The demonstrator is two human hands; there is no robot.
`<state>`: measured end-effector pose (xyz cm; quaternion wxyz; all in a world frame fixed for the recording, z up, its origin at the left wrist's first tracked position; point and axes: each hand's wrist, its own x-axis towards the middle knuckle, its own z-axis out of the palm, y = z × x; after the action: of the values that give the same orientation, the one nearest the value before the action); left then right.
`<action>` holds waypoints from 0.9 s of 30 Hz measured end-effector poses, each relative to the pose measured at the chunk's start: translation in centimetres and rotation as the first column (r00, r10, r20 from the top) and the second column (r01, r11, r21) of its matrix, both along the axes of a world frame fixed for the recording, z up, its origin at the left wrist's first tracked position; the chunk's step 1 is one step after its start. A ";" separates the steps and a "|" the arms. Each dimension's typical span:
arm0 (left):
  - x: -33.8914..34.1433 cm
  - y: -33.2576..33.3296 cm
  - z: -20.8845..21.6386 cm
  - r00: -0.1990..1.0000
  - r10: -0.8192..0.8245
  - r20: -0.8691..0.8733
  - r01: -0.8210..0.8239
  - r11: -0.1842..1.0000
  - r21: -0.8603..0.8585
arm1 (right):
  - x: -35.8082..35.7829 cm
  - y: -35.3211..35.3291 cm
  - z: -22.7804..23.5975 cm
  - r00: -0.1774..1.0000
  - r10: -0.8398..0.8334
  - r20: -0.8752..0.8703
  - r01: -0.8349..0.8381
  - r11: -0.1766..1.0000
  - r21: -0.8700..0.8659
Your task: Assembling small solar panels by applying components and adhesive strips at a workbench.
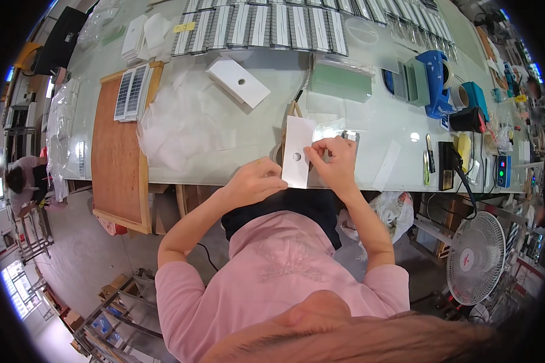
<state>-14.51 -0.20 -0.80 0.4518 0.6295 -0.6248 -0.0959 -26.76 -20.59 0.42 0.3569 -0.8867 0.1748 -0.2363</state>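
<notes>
A white rectangular sheet (298, 136) with a round hole lies lengthwise away from me near the table's front edge. My left hand (255, 180) is closed, its fingertips at the sheet's lower left edge. Thumb and fingers of my right hand (334, 158) are bent together at the sheet's right edge, beside the hole. Farther off and to the left rests a thick stack of similar white sheets (237, 83), with a matching hole. Under the sheet and just beyond it, part of a brownish strip (293, 110) shows.
Rows of grey-and-white slatted panels (257, 27) line the far side. Left are thin white film (175, 127) and a wooden board (118, 157) carrying panels. Green glass plates (342, 80), a blue tape dispenser (435, 85) and tools stand right. A fan (475, 257) is at lower right.
</notes>
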 end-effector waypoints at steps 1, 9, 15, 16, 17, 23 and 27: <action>0.0 0.1 -0.1 1.000 -0.004 -0.002 0.004 1.000 0.001 | 0.0 0.1 -0.1 1.000 -0.004 -0.002 0.004 1.000 0.001; 0.1 0.2 -1.1 0.998 0.053 0.019 -0.053 0.999 0.012 | 0.4 0.1 -0.2 0.999 0.008 0.043 0.000 0.984 -0.176; 0.2 0.2 -1.2 0.997 0.048 0.055 -0.049 0.999 0.019 | 0.5 0.2 -0.2 0.999 0.006 0.044 0.003 0.982 -0.187; 0.2 0.2 -1.1 0.997 0.048 0.055 -0.049 0.999 0.019 | 0.5 0.2 -0.3 0.999 0.005 0.044 0.003 0.982 -0.187; 0.3 0.3 -1.0 0.995 0.041 0.086 -0.044 0.998 0.036 | 0.5 0.2 -0.5 0.999 0.006 0.040 0.002 0.982 -0.191; 0.2 -0.8 0.7 0.976 -0.003 0.219 -0.008 0.999 0.050 | 0.5 -0.1 -0.5 1.000 0.004 -0.013 -0.007 0.983 -0.182; -0.6 -1.3 0.2 0.953 0.015 0.302 -0.050 0.993 0.107 | 0.2 -0.3 -0.7 1.000 0.026 0.004 -0.025 0.988 -0.150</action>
<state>-15.07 -1.52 -0.56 0.3166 0.6716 -0.6693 -0.0270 -26.56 -20.88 -0.27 0.2928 -0.9124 0.1443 -0.2470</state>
